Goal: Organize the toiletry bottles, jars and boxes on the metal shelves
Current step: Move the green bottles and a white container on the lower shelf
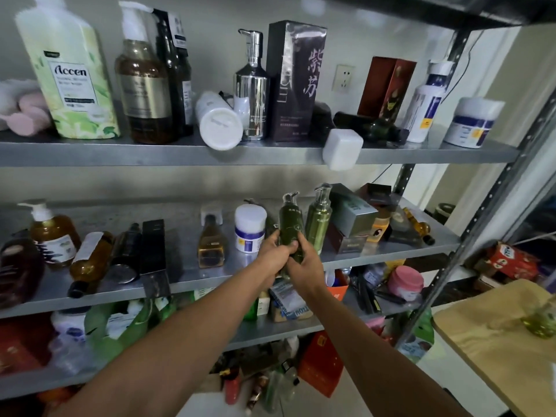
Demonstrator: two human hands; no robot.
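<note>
**Head view: both hands on a dark green pump bottle at the middle shelf**

The dark green pump bottle is upright over the front part of the middle shelf. The left hand and the right hand clamp it low on its body. The left hand's fingers curl round it from the left with the thumb across the front, and the right hand's fingers wrap it from the right. The hands hide the base, so I cannot tell whether it rests on the metal or hangs just above it.

A lighter green pump bottle of the same shape stands just beside it on the right. A white jar with a blue band stands near on the left, and a grey-green box lies further right.

The step looks like placing the dark bottle in line with its lighter twin. To do that well:

- Keep the bottle vertical and set the base down flat in the gap between jar and twin.
- Turn the pump spout to match the neighbour's.
- Let go one hand at a time, so that the tall, narrow bottle does not rock into the jar or tip its twin.
</note>
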